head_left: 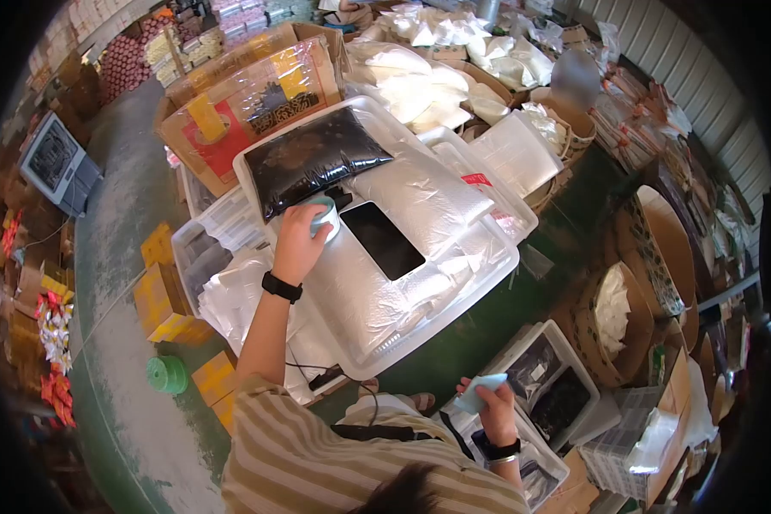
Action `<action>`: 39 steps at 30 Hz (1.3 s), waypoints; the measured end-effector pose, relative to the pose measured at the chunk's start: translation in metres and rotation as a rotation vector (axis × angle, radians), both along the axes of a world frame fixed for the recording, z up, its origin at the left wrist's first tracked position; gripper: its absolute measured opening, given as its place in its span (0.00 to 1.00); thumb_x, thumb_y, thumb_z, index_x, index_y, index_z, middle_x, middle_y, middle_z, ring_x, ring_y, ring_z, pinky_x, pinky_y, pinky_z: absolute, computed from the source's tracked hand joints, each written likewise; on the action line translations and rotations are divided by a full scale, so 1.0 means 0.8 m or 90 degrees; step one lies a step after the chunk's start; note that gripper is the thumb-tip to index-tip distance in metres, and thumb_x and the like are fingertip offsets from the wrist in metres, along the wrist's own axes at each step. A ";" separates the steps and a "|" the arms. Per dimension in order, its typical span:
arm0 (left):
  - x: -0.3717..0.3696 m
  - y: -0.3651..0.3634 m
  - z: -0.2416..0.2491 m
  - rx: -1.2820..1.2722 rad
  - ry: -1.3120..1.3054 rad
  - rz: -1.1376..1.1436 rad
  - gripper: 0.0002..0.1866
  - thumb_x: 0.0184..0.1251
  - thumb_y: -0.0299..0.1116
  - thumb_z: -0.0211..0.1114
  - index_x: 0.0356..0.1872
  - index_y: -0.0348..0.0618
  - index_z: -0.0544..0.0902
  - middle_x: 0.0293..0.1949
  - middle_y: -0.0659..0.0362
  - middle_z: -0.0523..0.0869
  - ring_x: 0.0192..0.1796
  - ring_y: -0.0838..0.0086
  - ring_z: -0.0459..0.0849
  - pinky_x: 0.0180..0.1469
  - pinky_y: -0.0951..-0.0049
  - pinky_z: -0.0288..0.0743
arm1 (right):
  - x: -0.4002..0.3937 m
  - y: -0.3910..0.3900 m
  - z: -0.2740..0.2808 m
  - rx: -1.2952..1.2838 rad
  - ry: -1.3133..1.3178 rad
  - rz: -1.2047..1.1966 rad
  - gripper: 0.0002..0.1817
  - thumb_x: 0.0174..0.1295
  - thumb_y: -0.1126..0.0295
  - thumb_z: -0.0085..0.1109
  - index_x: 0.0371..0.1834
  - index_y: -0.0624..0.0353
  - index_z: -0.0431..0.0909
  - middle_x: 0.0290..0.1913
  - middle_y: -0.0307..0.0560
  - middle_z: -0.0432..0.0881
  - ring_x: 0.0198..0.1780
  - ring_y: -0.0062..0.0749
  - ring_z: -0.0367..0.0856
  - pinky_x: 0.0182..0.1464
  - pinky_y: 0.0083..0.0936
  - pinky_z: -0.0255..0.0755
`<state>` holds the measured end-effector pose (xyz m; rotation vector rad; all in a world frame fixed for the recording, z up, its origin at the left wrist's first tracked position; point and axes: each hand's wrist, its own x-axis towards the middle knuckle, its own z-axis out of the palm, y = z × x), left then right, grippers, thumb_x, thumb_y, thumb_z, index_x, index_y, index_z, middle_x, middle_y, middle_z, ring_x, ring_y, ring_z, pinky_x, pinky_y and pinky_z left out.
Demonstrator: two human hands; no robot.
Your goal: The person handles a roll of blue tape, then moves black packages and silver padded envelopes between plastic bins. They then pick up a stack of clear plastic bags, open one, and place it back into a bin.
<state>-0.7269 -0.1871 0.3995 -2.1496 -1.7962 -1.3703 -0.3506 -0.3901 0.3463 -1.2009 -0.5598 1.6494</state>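
Note:
My left hand has its fingers wrapped round a pale blue and white roll or cup-like item, over the white bags in a large clear plastic bin. Beside it, to the right, a black-screened tablet or phone lies on the white bags. A dark, shiny filled bag rests just above that hand. Low at the right, my right hand grips a flat light blue item, held over the open bins near my body.
Behind the bin stands a taped cardboard box. Bins with dark bags are at lower right, near round cardboard tubs. A green round item and yellow-taped boxes sit at left. A person is partly visible at the top.

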 end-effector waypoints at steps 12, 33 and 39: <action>0.085 -0.205 0.005 -0.411 -0.721 -0.389 0.10 0.57 0.24 0.65 0.39 0.37 0.77 0.37 0.58 0.82 0.41 0.75 0.81 0.46 0.76 0.74 | -0.184 0.099 0.096 0.225 -0.230 0.204 0.09 0.54 0.71 0.65 0.25 0.63 0.74 0.22 0.33 0.75 0.25 0.11 0.68 0.25 0.13 0.63; 0.082 -0.294 -0.009 -0.092 -0.614 -0.005 0.08 0.57 0.15 0.57 0.36 0.33 0.81 0.34 0.58 0.80 0.36 0.78 0.79 0.40 0.81 0.71 | -0.218 0.106 0.093 0.270 0.078 0.586 0.10 0.54 0.79 0.58 0.41 0.64 0.77 0.38 0.41 0.80 0.39 0.19 0.77 0.40 0.16 0.71; 0.083 -0.314 -0.012 -0.045 -0.622 0.049 0.08 0.57 0.16 0.58 0.38 0.34 0.80 0.36 0.59 0.80 0.37 0.79 0.77 0.40 0.81 0.71 | -0.227 0.096 0.089 0.309 -0.064 0.642 0.09 0.55 0.78 0.59 0.40 0.63 0.77 0.35 0.38 0.79 0.36 0.16 0.75 0.37 0.13 0.68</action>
